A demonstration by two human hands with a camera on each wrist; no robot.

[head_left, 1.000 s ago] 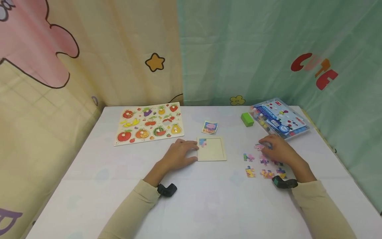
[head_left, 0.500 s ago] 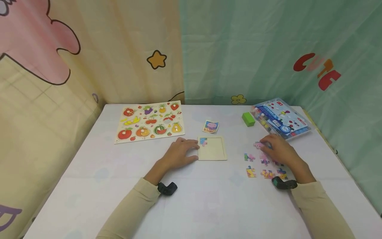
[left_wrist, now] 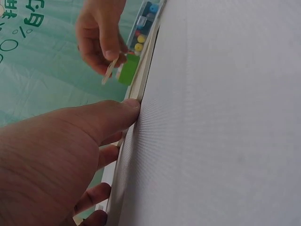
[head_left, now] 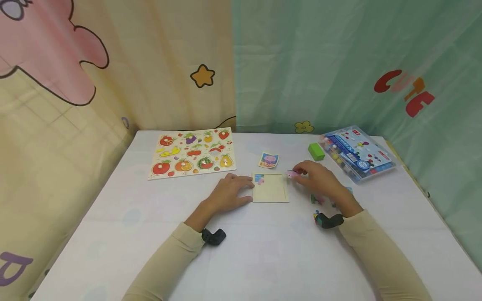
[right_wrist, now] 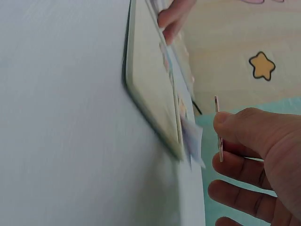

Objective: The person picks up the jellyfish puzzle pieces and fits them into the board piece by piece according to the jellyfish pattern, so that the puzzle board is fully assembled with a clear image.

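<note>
A pink puzzle piece [head_left: 291, 174] is pinched between the thumb and fingers of my right hand [head_left: 318, 180], raised at the right side of the puzzle board. In the right wrist view the puzzle piece [right_wrist: 219, 129] shows edge-on. The shallow pale board [head_left: 270, 190] has one blue-and-pink piece [head_left: 259, 179] lying in its upper left corner. My left hand [head_left: 227, 193] rests against the board's left edge, thumb and fingertips touching it with the fingers loosely spread. Other loose pieces [head_left: 317, 199] lie under my right forearm, partly hidden by it.
A small picture card [head_left: 269, 160] lies behind the board. At the back left is a fruit peg puzzle [head_left: 192, 154]. A green block [head_left: 316, 151] and a clear case of coloured beads [head_left: 357, 152] sit at the back right, before a curtain [head_left: 271, 83].
My right hand has lifted the pink puzzle piece from among the loose pieces and carried it left to the board's right side. My left hand stays at the board's left edge.
</note>
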